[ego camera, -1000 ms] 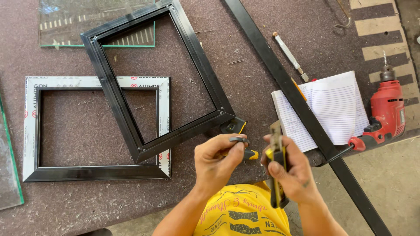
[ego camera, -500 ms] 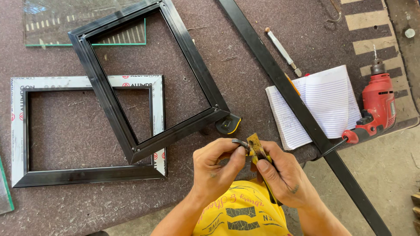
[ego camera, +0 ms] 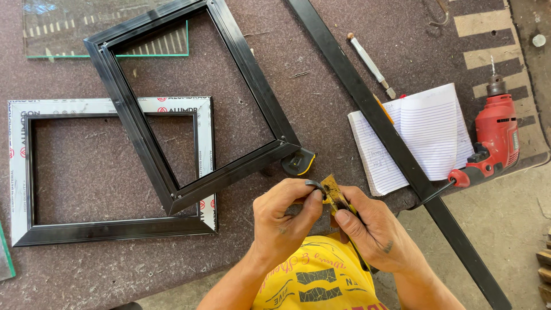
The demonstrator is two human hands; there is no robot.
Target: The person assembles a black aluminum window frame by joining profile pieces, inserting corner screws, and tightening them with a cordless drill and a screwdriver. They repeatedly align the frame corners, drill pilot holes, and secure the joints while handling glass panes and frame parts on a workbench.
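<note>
At the workbench's [ego camera: 356,34] left edge lies a frame wrapped in white protective film [ego camera: 115,172], flat on the brown mat. Overlapping its upper right corner sits a bare black frame [ego camera: 189,103], turned at an angle, its top corner resting over a glass pane [ego camera: 69,28] at the bench's far left corner. Just beside the black frame's lower right corner lies a black-and-yellow tape measure [ego camera: 298,162].

At the near edge, the left hand [ego camera: 284,221] is closed narrowly, thumb and forefinger pinching a small dark piece [ego camera: 315,185] against the tip of a yellow-handled tool [ego camera: 334,197]. The right hand [ego camera: 376,229] is wrapped around that tool's handle, thumb laid along it; both hands meet just above the person's yellow shirt [ego camera: 313,281].

A long black bar [ego camera: 396,149] runs diagonally from the far edge past the near right edge, crossing an open lined notebook [ego camera: 425,135]. A white-handled slim tool [ego camera: 370,64] lies beyond the bar. A red power drill [ego camera: 493,135] rests near the right edge.
</note>
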